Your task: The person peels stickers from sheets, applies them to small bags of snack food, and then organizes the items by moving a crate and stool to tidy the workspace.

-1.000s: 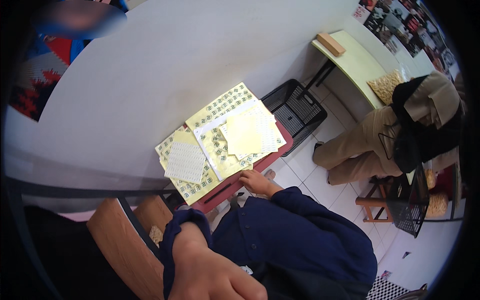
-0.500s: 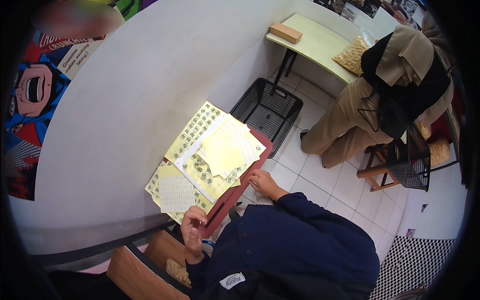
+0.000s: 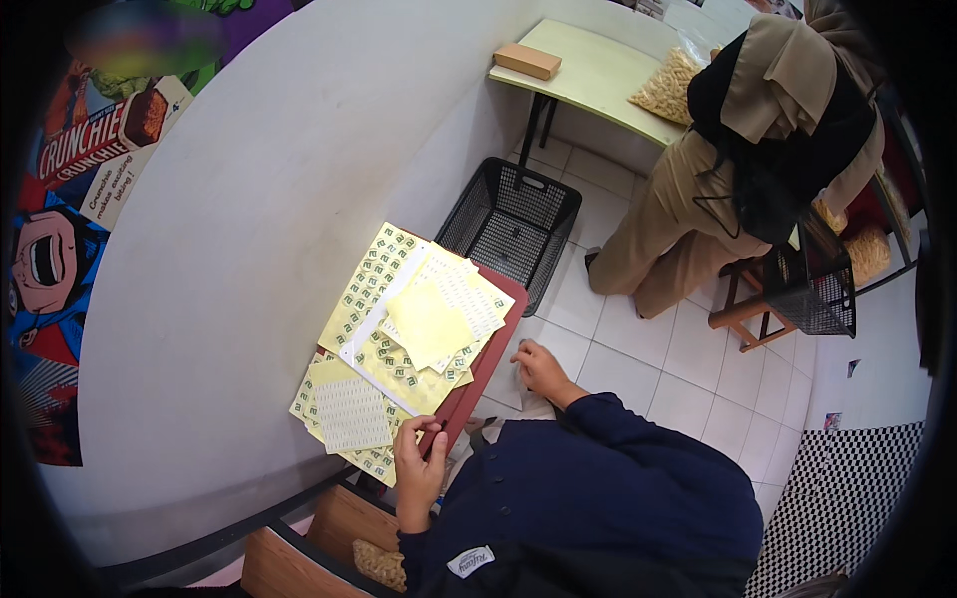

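Observation:
My left hand (image 3: 419,468) is at the near edge of the red folding table (image 3: 485,364). Its fingers are bent, with a gap between thumb and forefinger, and I see nothing held in it. Beyond it lie yellow sheets of round printed stickers (image 3: 371,289), overlapping, and a sheet with rows of small print (image 3: 351,414). On top of the pile sits a plain pale-yellow sheet (image 3: 429,324). My right hand (image 3: 548,374) hovers just off the table's right edge, fingers curled in; whatever is in them, if anything, is too small to make out.
A black plastic crate (image 3: 546,194) stands on the tiled floor past the table. At the back, a pale-green table (image 3: 598,75) bears a brown box (image 3: 527,61) and a bag of snacks (image 3: 666,88). A person (image 3: 688,214) stands at right beside a wooden stool (image 3: 743,314).
My left hand has moved up and right onto the table's near edge. My right hand has drawn slightly away from the table's right edge. The whole view has shifted a little.

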Demonstrator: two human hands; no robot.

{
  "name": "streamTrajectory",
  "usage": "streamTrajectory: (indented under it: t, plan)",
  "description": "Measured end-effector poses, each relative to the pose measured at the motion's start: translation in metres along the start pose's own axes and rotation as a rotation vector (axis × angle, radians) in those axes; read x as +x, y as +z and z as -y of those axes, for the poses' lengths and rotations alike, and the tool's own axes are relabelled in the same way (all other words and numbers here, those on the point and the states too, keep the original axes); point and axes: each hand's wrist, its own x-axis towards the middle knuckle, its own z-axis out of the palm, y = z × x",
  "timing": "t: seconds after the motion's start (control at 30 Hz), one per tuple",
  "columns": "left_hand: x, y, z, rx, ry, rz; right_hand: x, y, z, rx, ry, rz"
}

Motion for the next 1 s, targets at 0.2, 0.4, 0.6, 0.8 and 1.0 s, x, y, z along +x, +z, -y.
streamTrajectory:
  t: [0.2, 0.4, 0.6, 0.8, 1.0]
  plan:
    - [0.017, 0.011, 0.008, 0.107, 0.046, -0.022, 0.043, -0.062, 0.007, 0.012, 0.159, -0.437]
    - [0.043, 0.029, 0.019, 0.296, 0.129, -0.071, 0.100, -0.124, -0.032, 0.014, 0.226, -0.792]
    - [0.082, 0.083, 0.097, 0.058, -0.204, -0.244, 0.151, -0.130, -0.058, 0.154, 0.226, -0.644]
    - [0.101, 0.113, 0.190, 0.353, -0.449, -0.482, 0.164, -0.047, -0.081, 0.170, 0.276, 0.201]
    - [0.118, 0.120, 0.208, 0.372, -0.568, -0.477, 0.169, 0.021, -0.084, -0.033, 0.458, 0.607]
